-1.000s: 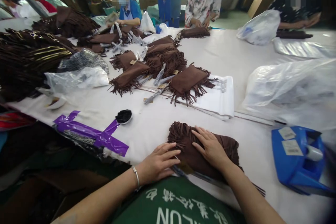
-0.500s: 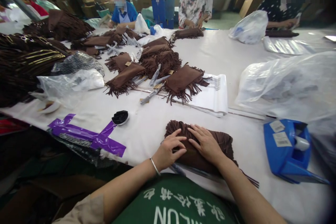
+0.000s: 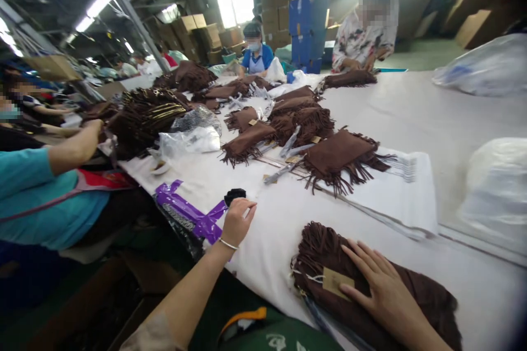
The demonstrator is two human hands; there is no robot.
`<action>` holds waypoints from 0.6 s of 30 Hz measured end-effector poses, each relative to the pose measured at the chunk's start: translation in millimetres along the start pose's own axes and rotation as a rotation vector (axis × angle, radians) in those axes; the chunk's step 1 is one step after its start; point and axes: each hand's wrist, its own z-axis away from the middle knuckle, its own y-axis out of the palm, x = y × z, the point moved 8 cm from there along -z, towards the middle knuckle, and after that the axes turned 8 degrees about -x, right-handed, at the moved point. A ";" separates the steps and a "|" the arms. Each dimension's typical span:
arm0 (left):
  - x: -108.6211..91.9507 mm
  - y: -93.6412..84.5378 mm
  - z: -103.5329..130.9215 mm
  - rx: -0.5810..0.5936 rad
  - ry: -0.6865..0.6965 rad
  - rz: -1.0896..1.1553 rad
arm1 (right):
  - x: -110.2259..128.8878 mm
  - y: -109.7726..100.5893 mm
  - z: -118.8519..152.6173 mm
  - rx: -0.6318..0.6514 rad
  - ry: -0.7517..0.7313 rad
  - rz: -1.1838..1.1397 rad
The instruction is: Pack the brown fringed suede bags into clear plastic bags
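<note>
A folded dark brown fringed bag [image 3: 428, 290] lies on the table in front of me. My right hand [image 3: 379, 285] rests flat on it with fingers stretched, the thumb over a tan paper tag [image 3: 335, 283]. A white string and a zipper end show at the bag's left side. Off to the left, my left hand [image 3: 239, 220] is at a heap of small black pieces [image 3: 234, 194], whose dish is mostly hidden behind it. Its fingers are loosely bent, and I see nothing held in them.
More brown fringed bags [image 3: 341, 151] lie across the white table [image 3: 272, 252], one on white sheets [image 3: 411, 197]. Purple tape [image 3: 206, 225] marks the near edge. Clear plastic bags [image 3: 498, 186] sit right. A co-worker in turquoise [image 3: 53, 203] sits left; others work opposite.
My left hand has left the bag and moved left to the black pieces. The tan tag now shows under my right hand, which stays on the bag. My view has swung left and up.
</note>
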 end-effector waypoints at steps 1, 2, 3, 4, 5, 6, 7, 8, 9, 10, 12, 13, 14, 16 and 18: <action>18.7 -6.1 -5.4 -0.004 -0.011 -0.074 | -1.8 2.3 0.2 -0.012 -0.007 -0.002; 34.1 -10.6 -10.3 -0.002 -0.021 -0.116 | -2.7 2.8 0.6 -0.017 -0.007 -0.007; 46.2 -13.2 -14.6 0.005 -0.029 -0.135 | -2.6 1.4 1.2 -0.016 0.001 -0.016; 55.5 -13.3 -18.4 0.018 -0.034 -0.148 | -1.7 -1.5 1.7 -0.007 0.015 -0.031; 62.7 -10.9 -22.0 0.037 -0.035 -0.152 | 0.0 -5.2 1.9 0.011 0.030 -0.051; 68.4 -6.7 -25.5 0.058 -0.034 -0.149 | 1.9 -9.1 1.3 0.036 0.048 -0.077; 73.1 -1.1 -29.1 0.081 -0.032 -0.142 | 3.5 -13.4 -0.5 0.058 0.069 -0.108; 77.0 4.5 -32.7 0.101 -0.030 -0.146 | 4.1 -18.5 -3.8 0.065 0.096 -0.138; 80.8 10.6 -35.7 0.137 -0.033 -0.188 | 4.2 -24.5 -8.5 0.053 0.126 -0.162; 83.0 14.9 -38.5 0.166 -0.038 -0.240 | 4.1 -31.1 -14.7 0.024 0.152 -0.179; 77.4 17.0 -42.0 0.187 -0.029 -0.333 | 6.1 -42.0 -30.6 -0.046 0.181 -0.190; 67.2 16.1 -42.3 0.174 -0.003 -0.335 | 9.4 -44.0 -39.8 -0.061 0.176 -0.194; 51.8 15.2 -41.0 0.148 0.035 -0.290 | 14.3 -42.8 -49.5 -0.054 0.162 -0.200; 11.7 18.7 -32.2 0.113 0.120 -0.113 | 26.4 -32.3 -67.5 0.011 0.129 -0.220; -28.4 33.2 -16.6 0.146 0.134 0.100 | 38.4 -17.6 -79.5 0.096 0.103 -0.226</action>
